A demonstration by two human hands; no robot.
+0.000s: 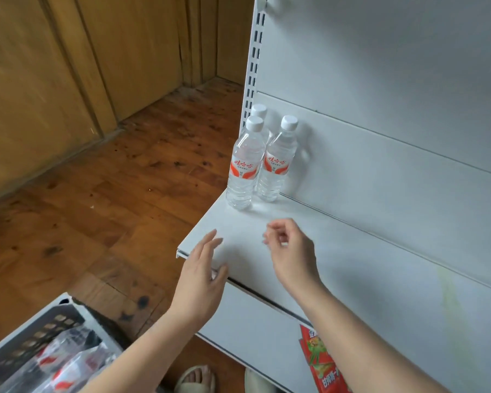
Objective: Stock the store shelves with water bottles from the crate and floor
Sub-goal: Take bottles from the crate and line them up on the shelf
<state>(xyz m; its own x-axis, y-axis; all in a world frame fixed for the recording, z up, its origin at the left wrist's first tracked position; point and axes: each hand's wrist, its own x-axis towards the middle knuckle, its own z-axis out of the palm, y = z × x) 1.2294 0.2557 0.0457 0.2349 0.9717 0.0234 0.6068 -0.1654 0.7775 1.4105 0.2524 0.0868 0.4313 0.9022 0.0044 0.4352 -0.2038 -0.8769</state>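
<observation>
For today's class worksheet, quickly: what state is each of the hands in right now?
Left hand: open, holding nothing.
Right hand: open, fingers loosely curled, holding nothing.

Shelf (352, 265) bare — only bottles (255, 163) crowd its left corner.

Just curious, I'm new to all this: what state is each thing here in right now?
shelf bottles: three, upright, capped
crate bottles: lying down inside the crate
left hand: open, holding nothing
right hand: fingers loosely curled, holding nothing
red packets: low down, partly hidden
</observation>
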